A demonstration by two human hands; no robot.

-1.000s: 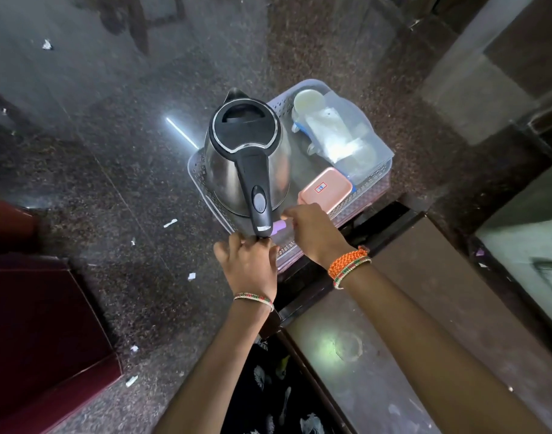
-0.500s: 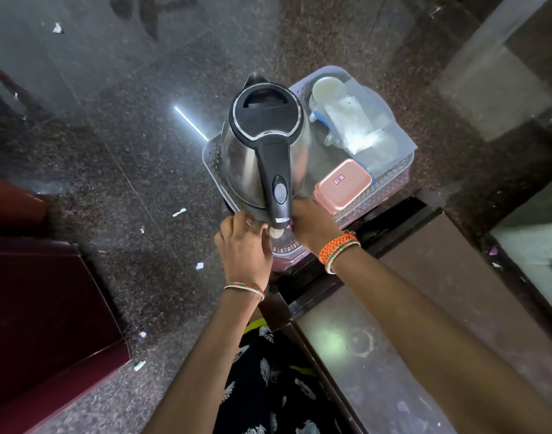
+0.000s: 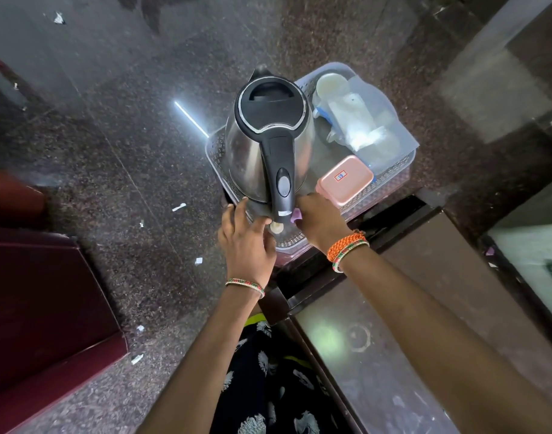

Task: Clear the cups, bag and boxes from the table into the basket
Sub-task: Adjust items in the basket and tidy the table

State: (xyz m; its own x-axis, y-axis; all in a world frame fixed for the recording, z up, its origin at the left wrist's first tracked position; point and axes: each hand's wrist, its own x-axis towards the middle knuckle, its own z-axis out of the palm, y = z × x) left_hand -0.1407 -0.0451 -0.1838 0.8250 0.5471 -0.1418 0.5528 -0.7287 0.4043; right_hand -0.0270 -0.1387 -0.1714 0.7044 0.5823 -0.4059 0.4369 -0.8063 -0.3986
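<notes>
A: State the fingers' condition.
B: Left hand (image 3: pixel 248 242): fingers (image 3: pixel 237 211) curl over the near rim of the basket (image 3: pixel 390 180) and grip it. Right hand (image 3: pixel 320 219): fingers hidden behind the kettle handle; grip on the basket cannot be told.

A: Basket contents?
B: An electric kettle (image 3: pixel 268 136) stands upright in the left part. A pink lidded box (image 3: pixel 345 180) lies just beside it on the right. Beyond the box, a clear plastic bag (image 3: pixel 368 123) lies over a white cup (image 3: pixel 329 84).

A: Basket location?
B: It sits at the far end of the dark desk (image 3: pixel 425 308), above the speckled floor (image 3: pixel 127 151).
</notes>
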